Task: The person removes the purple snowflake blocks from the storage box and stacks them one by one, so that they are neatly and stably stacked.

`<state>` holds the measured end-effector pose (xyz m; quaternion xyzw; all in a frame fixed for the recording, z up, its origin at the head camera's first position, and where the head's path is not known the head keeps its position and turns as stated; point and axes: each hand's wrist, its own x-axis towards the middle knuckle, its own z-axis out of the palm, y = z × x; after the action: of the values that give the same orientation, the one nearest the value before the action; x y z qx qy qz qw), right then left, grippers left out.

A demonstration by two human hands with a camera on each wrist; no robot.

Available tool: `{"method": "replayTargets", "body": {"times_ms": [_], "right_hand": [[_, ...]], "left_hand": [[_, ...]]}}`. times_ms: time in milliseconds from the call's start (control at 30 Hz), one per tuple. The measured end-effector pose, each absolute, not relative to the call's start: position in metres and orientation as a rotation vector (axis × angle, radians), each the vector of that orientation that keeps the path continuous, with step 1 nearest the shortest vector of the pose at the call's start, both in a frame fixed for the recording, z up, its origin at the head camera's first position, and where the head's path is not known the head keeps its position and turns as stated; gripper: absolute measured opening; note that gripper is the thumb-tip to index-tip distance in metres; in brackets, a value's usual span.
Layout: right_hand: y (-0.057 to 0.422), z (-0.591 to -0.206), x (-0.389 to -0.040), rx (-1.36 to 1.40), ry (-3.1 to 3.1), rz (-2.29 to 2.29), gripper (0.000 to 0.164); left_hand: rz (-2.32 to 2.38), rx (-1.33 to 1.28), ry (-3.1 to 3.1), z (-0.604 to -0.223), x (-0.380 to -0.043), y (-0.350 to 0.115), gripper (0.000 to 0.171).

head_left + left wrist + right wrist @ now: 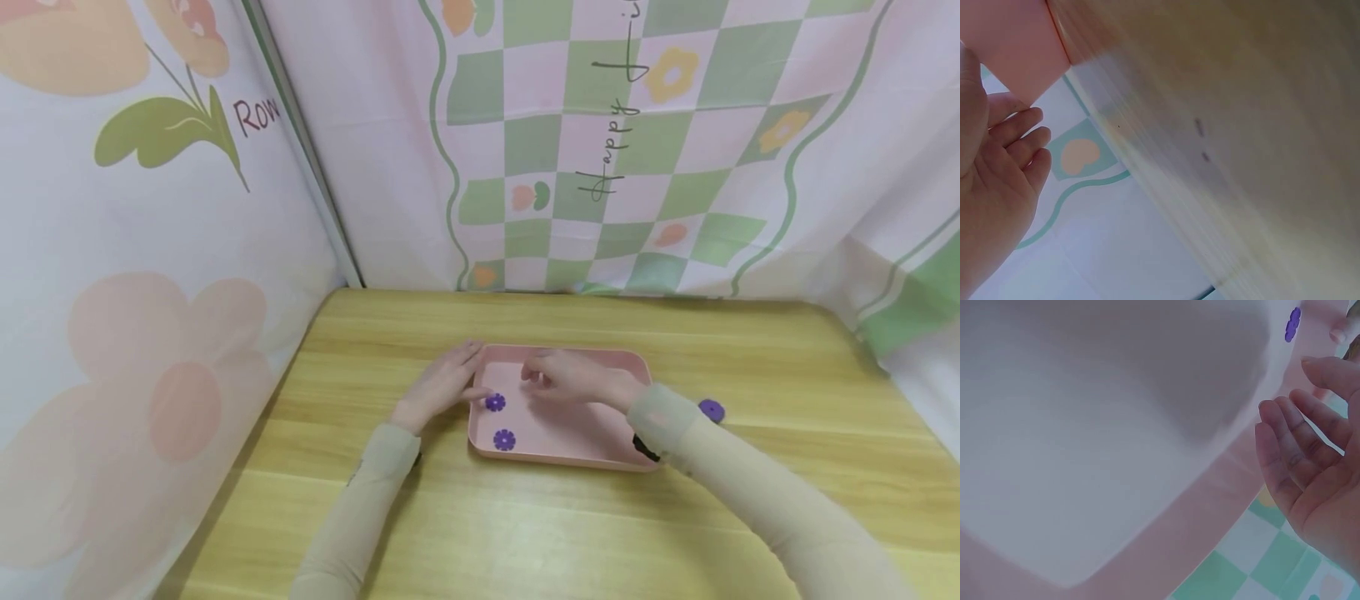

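Note:
A shallow pink tray (pixel 581 460) lies on the wooden table, with two purple snowflake-shaped discs at its left end, one (pixel 504 440) near the front corner and another (pixel 495 402) farther back. My left hand (pixel 442 379) rests at the tray's back left corner, fingers extended along the outside and thumb reaching over the rim beside the farther disc. Over the tray hovers my right hand (pixel 570 377), its fingers loosely bent. The right wrist view shows nothing between these fingers (pixel 1300 440). Another purple disc (pixel 712 410) lies on the table right of the tray, beyond my right sleeve.
The wooden table (pixel 390 325) runs back to a hanging cloth (pixel 592 167) with green and pink checks. A flower-printed cloth (pixel 150 225) hangs along the left side. My right forearm crosses over the tray's right end and hides part of it.

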<state>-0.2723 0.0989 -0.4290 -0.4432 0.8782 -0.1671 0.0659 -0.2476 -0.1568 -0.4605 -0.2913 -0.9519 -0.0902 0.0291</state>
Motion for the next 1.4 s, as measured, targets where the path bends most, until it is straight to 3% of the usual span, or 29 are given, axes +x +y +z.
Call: {"method": "replayTargets", "body": {"times_ms": [1400], "right_hand": [[0.049, -0.445, -0.28, -1.326, 2.498, -0.552, 0.027]], "left_hand": [[-0.303, -0.93, -2.915, -0.461, -0.249, -0.158, 0.084]]}}
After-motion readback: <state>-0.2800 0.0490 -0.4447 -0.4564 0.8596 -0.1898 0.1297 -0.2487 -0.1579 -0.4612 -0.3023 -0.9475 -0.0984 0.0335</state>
